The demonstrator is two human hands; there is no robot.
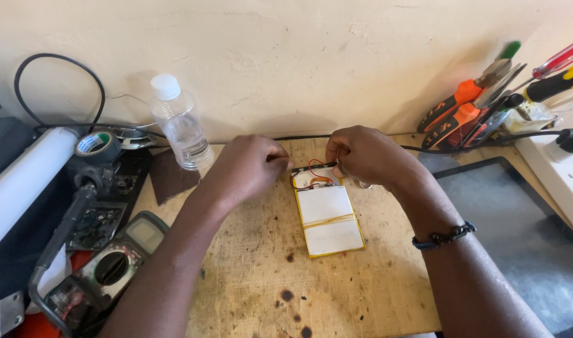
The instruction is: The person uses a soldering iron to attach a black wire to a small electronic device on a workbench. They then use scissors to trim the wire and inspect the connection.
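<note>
A flat silver battery pack (327,219) with yellow tape edges lies on the wooden worktop (255,281), its red and black wires (316,176) curling at the far end. My left hand (249,168) pinches the left end of the thin black strip at the pack's top edge. My right hand (361,154) is closed over the right end of that strip, fingertips pressed on the pack's top corner. A dark beaded bracelet (446,236) circles my right wrist.
A clear plastic bottle (180,125) stands at the wall. A multimeter (114,266), tape roll (93,144), soldering iron handle (67,216) and white tube (23,181) crowd the left. Pliers and screwdrivers (480,103), a white power strip (558,169) and a dark screen panel (518,231) sit at right.
</note>
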